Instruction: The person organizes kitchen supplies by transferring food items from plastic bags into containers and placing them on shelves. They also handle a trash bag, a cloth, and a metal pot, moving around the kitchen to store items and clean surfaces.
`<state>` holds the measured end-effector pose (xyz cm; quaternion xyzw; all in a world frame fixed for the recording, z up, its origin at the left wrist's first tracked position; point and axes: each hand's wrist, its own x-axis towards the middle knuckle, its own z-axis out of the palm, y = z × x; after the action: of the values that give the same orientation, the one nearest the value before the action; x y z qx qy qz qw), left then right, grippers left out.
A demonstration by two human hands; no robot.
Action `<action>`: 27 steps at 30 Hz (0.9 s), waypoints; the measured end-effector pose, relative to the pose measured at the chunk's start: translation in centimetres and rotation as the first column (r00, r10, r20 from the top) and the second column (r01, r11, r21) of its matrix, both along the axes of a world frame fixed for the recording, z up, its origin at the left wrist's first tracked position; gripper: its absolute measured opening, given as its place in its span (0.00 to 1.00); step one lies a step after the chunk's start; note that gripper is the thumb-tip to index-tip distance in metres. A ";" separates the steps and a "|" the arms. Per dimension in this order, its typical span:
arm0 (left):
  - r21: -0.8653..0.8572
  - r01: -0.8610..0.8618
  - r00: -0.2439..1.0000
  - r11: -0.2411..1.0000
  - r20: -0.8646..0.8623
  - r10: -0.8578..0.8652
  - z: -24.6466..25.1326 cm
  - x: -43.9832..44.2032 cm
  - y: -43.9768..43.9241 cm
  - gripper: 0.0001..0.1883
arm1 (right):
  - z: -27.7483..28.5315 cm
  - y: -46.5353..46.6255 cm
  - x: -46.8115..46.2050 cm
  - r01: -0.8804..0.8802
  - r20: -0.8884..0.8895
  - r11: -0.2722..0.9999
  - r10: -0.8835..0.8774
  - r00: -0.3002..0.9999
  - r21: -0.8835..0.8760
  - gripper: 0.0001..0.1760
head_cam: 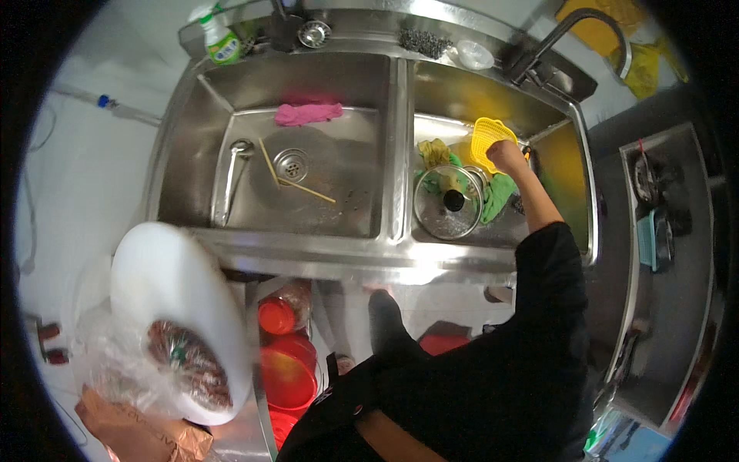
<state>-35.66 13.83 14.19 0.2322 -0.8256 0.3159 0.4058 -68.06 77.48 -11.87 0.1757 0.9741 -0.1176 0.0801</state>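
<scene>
My right hand [506, 156] reaches into the right basin of a stainless-steel double sink [398, 190]. Its fingers are closed at the lower rim of a yellow perforated plastic basket [488, 136]. Just right of the hand, a small orange-and-black item [526, 152] is partly hidden. Below and left of the basket lies a round glass pot lid [441, 211] with a black knob. Green cloth [496, 197] and a yellowish cloth [434, 152] lie around the lid. My left hand is out of view; only part of that forearm shows at the bottom.
The left basin holds a pink cloth [309, 114], a metal ladle [234, 179] and two thin sticks [306, 189]. A faucet [531, 63] arches at back right, a spray bottle [220, 43] stands at back left. A white tub [173, 271] and red buckets [288, 369] are nearer me.
</scene>
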 end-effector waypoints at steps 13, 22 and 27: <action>0.144 0.534 0.717 0.833 0.444 -0.537 -2.7 -20.1 12.6 0.09 | -14.3 14.3 5.0 0.760 0.577 0.650 -0.625 0.525 0.013 0.19; 0.191 0.418 0.765 0.888 0.454 -0.458 -3.2 -21.0 15.0 0.07 | -17.4 8.9 3.3 0.359 0.606 0.929 -0.335 0.722 0.086 0.22; 0.289 0.447 0.745 0.846 0.403 -0.532 -3.6 -20.9 14.4 0.08 | -18.3 10.6 5.5 0.129 0.759 0.991 -0.053 0.649 -0.041 0.15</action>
<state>-56.52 28.25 10.61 -0.0421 -0.9544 0.1708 0.2411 -62.58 88.06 -30.12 0.2534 0.8359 -0.0821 0.4800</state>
